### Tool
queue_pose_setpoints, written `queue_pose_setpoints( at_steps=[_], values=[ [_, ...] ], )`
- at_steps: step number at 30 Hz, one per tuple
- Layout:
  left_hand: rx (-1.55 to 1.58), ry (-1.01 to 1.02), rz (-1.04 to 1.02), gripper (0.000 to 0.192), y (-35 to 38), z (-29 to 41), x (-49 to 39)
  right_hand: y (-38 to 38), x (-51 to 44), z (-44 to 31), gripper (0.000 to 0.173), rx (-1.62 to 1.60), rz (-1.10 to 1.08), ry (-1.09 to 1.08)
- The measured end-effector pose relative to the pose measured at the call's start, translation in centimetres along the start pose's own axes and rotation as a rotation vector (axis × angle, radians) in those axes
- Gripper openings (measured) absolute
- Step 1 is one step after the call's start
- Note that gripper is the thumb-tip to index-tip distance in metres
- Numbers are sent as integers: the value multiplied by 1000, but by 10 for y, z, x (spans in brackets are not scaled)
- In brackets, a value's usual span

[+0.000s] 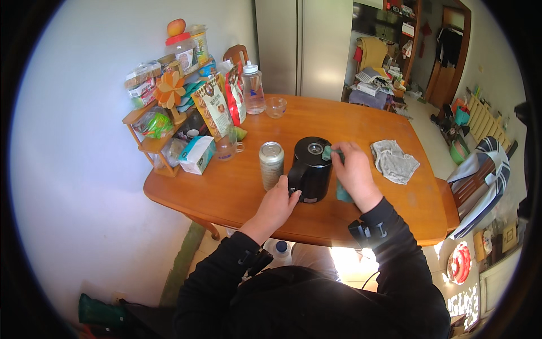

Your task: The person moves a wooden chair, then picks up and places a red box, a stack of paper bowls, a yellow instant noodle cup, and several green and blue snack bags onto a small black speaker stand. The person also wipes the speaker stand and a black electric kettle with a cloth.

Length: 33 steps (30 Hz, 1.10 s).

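Note:
A black electric kettle (317, 180) stands on the wooden table (237, 190), its handle towards me. My left hand (275, 207) is closed on the lower part of that handle. In my right hand (353, 169) is a green cloth (344, 193); one bunched end touches the kettle's lid and the rest hangs down beside the body. Just left of the kettle, a silver can (271, 164) stands upright. A crumpled grey cloth (394, 162) lies to the right of my right hand.
At the left stand a tissue box (197, 155), a glass mug (225, 148) and a loaded wooden shelf (159, 143). Farther back are snack bags (215, 106), a plastic bottle (253, 91) and a clear bowl (276, 108). A chair (476, 186) adjoins the table's right edge.

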<state>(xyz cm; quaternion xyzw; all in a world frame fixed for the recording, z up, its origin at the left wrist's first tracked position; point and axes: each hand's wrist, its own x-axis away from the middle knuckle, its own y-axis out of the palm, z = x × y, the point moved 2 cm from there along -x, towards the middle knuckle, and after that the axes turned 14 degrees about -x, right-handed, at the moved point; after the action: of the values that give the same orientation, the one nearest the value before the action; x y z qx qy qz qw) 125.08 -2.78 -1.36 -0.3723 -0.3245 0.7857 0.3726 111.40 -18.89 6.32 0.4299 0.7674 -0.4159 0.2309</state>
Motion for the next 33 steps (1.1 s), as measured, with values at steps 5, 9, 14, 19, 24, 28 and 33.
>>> queue_pose_setpoints(
  at_steps=[5, 9, 14, 19, 24, 28, 33],
  values=[
    [2, 41, 48, 34, 1, 0, 1, 6, -49, -1, 16, -81, -25, -37],
    [-13, 32, 48, 34, 2, 0, 1, 38, -81, 9, 16, 103, -152, -1],
    [-24, 51, 65, 34, 1, 1, 1, 69, -90, 10, 18, 428, -440, 149],
    [-14, 43, 62, 34, 3, -1, 1, 66, -77, -8, 21, 382, -542, -19],
    [-5, 39, 63, 34, 4, -2, 0, 45, -55, -24, 17, 111, -588, -165],
    [-10, 44, 51, 34, 4, -2, 1, 26, -36, -27, 17, -17, -581, -159],
    [10, 47, 42, 34, 2, -2, 0, -25, -19, -23, 16, -25, -676, -74]
  ],
)
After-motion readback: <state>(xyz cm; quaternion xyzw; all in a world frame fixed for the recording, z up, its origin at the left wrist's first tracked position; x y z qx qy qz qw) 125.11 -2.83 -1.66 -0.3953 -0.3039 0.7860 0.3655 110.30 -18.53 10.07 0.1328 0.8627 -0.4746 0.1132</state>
